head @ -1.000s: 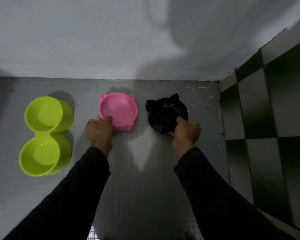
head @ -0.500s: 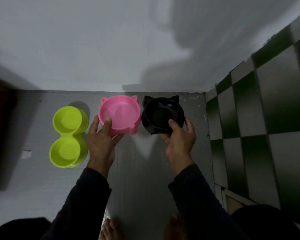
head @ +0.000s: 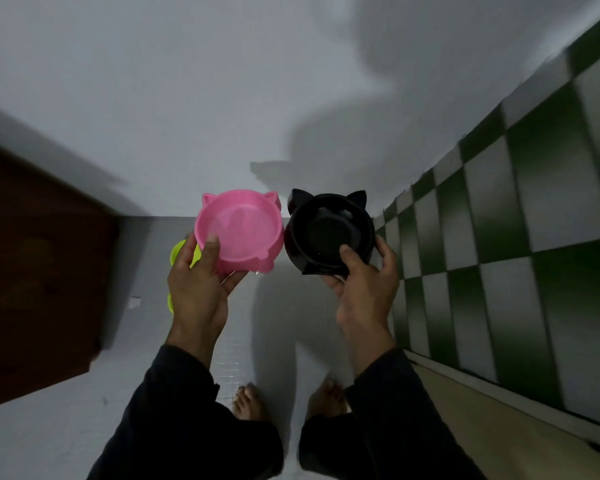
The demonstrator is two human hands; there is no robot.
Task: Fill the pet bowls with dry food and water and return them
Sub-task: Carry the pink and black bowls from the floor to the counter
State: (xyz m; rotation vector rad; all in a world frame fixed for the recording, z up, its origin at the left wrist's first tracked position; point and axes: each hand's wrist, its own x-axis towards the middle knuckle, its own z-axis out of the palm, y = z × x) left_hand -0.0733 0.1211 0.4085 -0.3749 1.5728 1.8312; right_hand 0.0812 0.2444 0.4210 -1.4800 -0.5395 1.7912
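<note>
left hand (head: 196, 289) pinches pink bowl (head: 239, 230), thumb inside rim, centre frame | right hand (head: 364, 289) pinches black bowl (head: 329, 233) likewise, centre-right | both level, empty, likely for carrying to fill | green double bowl (head: 178, 252) on floor, behind left hand

Left hand (head: 196, 289) grips pink bowl (head: 239, 230); right hand (head: 364, 289) grips black bowl (head: 329, 233); green double bowl (head: 178, 252) on floor (head: 49, 434) behind.

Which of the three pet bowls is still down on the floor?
The lime-green double bowl, mostly hidden behind the left hand; the pink and black ones are held up.
</note>
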